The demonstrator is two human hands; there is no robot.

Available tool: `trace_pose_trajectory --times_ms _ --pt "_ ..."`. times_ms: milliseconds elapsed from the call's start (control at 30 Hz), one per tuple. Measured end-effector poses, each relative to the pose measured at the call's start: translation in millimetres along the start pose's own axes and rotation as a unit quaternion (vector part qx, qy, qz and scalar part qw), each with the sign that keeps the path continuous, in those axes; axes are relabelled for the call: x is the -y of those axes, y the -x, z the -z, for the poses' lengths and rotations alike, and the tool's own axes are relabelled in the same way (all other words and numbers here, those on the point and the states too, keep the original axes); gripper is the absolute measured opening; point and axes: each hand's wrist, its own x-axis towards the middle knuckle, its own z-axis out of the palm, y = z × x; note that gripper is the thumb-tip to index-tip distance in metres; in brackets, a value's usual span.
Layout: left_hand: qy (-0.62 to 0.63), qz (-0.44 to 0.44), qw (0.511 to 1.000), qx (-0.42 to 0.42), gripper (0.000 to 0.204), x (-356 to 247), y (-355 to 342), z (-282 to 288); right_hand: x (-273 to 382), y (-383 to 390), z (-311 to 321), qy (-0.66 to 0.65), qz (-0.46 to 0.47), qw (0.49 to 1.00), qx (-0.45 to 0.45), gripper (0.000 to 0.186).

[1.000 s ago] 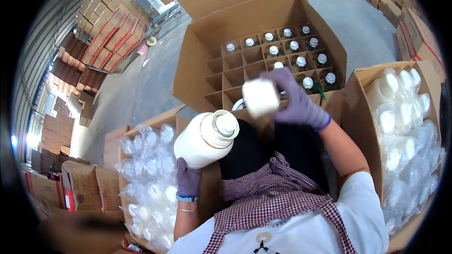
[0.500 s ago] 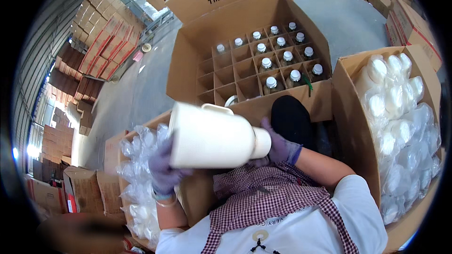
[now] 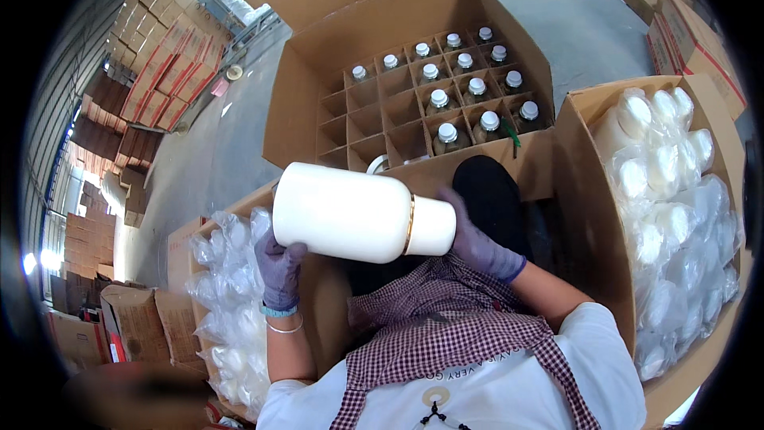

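A glossy white vacuum flask [image 3: 342,211] lies sideways in the air above my lap. It has a narrower cup-shaped cap [image 3: 432,227] and a gold band where the cap meets the body. My left hand [image 3: 280,271], in a purple-grey glove, grips the flask's base end, with the thumb showing at the lower edge. At the cap end is my gloved right hand [image 3: 484,248], curled around the cap's far end; some of its fingers are hidden behind it. Just beyond the flask, a curved white rim [image 3: 376,164] shows by the divided carton.
A large open carton [image 3: 290,123] with cardboard dividers stands ahead, holding several white-capped bottles [image 3: 448,134]; a green strip hangs at its near edge. Cartons of plastic-wrapped white flasks stand at right [image 3: 664,171] and left [image 3: 231,291]. Stacked boxes [image 3: 175,76] rise at far left.
The flask has turned about its length: its handle has gone from sight and the gold band shows clearly. Both hands stay at its ends. The view has shifted slightly.
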Motion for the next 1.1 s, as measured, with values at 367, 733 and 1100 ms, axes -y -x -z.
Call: trace_pose_trajectory --times_ms 367,733,1100 --pt "-0.174 -0.119 0.950 0.231 0.039 -7.0 -25.5 -28.2 -35.8 7.4 2.6 -0.626 -0.525 0.569 0.094 0.068" --pt "-0.348 0.006 0.917 0.195 0.039 144.2 -182.8 -109.7 -31.1 -12.8 -38.9 -0.636 -0.387 0.667 -0.011 0.044" --pt "-0.491 0.065 0.851 0.173 0.041 170.6 -207.4 -101.8 -65.8 -16.7 -35.3 -0.698 -0.481 0.531 0.000 0.043"
